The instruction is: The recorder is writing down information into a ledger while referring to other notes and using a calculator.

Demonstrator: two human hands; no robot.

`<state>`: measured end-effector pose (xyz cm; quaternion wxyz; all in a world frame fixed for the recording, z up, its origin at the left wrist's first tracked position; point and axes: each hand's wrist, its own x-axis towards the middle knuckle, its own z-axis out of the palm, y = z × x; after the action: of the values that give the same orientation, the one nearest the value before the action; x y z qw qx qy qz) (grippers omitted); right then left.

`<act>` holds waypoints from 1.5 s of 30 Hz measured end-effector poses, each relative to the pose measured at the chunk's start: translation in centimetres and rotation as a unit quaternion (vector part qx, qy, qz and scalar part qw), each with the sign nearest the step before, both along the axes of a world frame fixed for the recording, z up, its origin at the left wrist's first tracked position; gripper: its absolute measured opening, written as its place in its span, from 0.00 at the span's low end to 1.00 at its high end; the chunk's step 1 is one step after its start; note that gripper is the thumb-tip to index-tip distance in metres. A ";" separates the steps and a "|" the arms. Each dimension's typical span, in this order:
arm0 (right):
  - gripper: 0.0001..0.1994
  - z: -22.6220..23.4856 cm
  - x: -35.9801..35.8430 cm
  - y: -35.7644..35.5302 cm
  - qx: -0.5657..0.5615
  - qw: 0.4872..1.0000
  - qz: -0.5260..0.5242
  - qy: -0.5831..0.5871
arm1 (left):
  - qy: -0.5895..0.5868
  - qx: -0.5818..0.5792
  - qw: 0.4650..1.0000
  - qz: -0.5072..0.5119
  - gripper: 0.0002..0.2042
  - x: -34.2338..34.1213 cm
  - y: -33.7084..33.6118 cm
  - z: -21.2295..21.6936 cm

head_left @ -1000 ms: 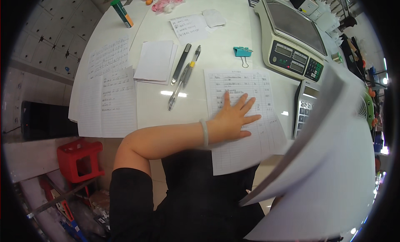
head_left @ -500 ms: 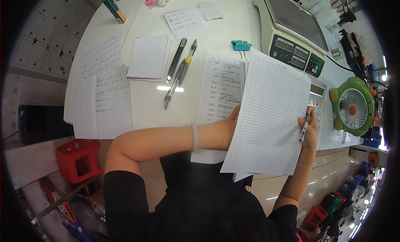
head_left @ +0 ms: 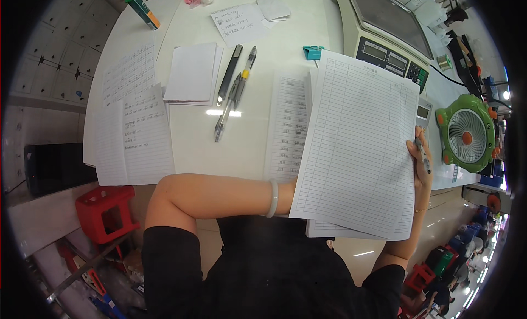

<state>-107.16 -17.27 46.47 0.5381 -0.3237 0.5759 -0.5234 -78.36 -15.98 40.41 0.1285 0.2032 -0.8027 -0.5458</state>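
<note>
Several ruled form sheets (head_left: 357, 143) are lifted over the table's front edge, their grids blank. Behind them my left hand (head_left: 291, 190) disappears; only its wrist side shows and the fingers are hidden. At the sheets' right edge, my right hand (head_left: 421, 162) is closed around a pen (head_left: 422, 155), its thumb against the paper. Beneath the forms lies a filled-in list sheet (head_left: 288, 113). A teal binder clip (head_left: 313, 53) sits at the top of this stack. The calculator (head_left: 423, 114) is mostly covered by the sheets.
A digital scale (head_left: 387, 58) stands at the back right, with a green fan (head_left: 464, 132) nearer. Pens (head_left: 236, 94), blank paper slips (head_left: 190, 72) and handwritten sheets (head_left: 145, 121) lie leftward. A green-capped tube (head_left: 143, 12) is far left. A red stool (head_left: 107, 212) stands below.
The form sheets have shifted right and now lie flatter, covering more of the calculator. My left hand has slid further behind them. My right hand has moved right, still with the pen.
</note>
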 end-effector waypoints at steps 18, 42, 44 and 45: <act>0.22 -6.0 -2.4 1.7 -0.099 0.948 -0.118 0.279 | 0.293 0.519 0.764 0.246 0.23 2.1 -4.6 5.1; 0.19 -1.1 2.9 4.0 -0.319 0.843 -0.245 0.358 | 0.251 0.037 0.931 0.263 0.32 1.6 -1.9 5.5; 0.17 -0.2 3.8 4.7 -0.256 0.904 -0.193 0.283 | 0.181 0.197 0.941 0.208 0.35 2.9 0.1 7.2; 0.16 -0.3 3.9 4.9 -0.214 0.922 -0.162 0.281 | 0.157 0.180 0.951 0.197 0.35 3.6 0.9 6.6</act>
<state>-103.27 -12.42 46.12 0.1803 -0.4672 0.6223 -0.6016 -74.78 -15.07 46.99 0.3191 0.2885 -0.6047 -0.6703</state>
